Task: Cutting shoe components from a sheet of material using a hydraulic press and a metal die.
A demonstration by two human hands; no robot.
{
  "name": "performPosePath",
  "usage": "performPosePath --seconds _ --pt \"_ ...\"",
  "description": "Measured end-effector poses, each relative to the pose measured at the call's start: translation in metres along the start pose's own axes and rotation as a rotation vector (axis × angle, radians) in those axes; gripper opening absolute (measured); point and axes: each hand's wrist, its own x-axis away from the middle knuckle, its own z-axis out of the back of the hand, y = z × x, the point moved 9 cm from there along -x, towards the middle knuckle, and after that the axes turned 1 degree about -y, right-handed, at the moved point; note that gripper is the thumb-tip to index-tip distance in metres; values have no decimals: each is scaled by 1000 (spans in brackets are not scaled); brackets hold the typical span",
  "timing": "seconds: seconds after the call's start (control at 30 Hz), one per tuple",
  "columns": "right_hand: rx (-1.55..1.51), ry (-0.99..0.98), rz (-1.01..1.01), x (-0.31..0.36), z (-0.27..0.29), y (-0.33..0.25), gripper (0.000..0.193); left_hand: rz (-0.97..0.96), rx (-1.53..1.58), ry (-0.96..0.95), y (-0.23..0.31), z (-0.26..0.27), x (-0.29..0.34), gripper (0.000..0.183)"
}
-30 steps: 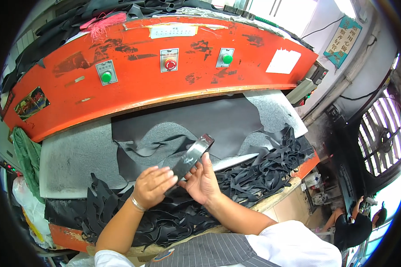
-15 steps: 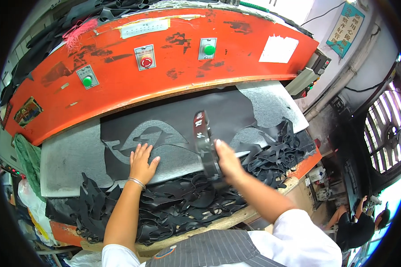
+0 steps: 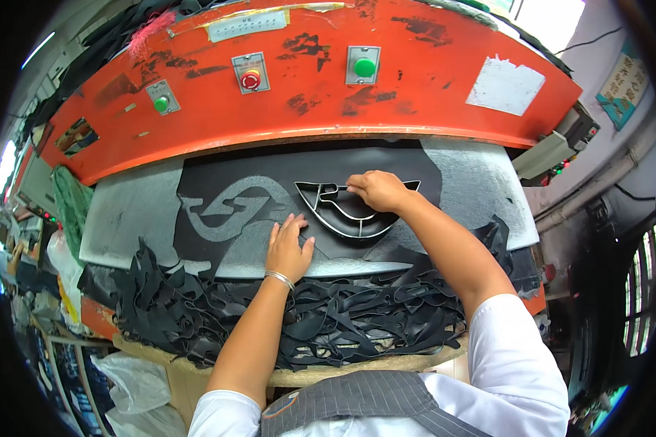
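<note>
1. Two grips: the right grip (image 3: pixel 381 192) curls over the upper edge of a metal die (image 3: pixel 362 236); whether it pinches, I cannot tell.
2. The die extends left and nearer the body from that grip, flat on a dark sheet (image 3: pixel 270 164), presumably clear of the cut-out (image 3: pixel 226 231) farther left for whole material.
3. The left grip (image 3: pixel 289 249), open and palm-down, sits left of the die, perhaps steadying the sheet's edge.

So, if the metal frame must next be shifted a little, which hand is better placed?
Probably the right hand: its fingers curl at the upper edge of the metal frame. The left hand lies palm down beside it, fingers spread.
</note>
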Motion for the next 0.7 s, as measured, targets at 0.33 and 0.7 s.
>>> performPosePath --seconds 0.33,0.7 --pt "47 93 118 22 -11 0 29 24 32 42 8 -4 2 27" --pt "-168 295 -135 121 -22 49 49 44 4 15 6 -8 -7 23"
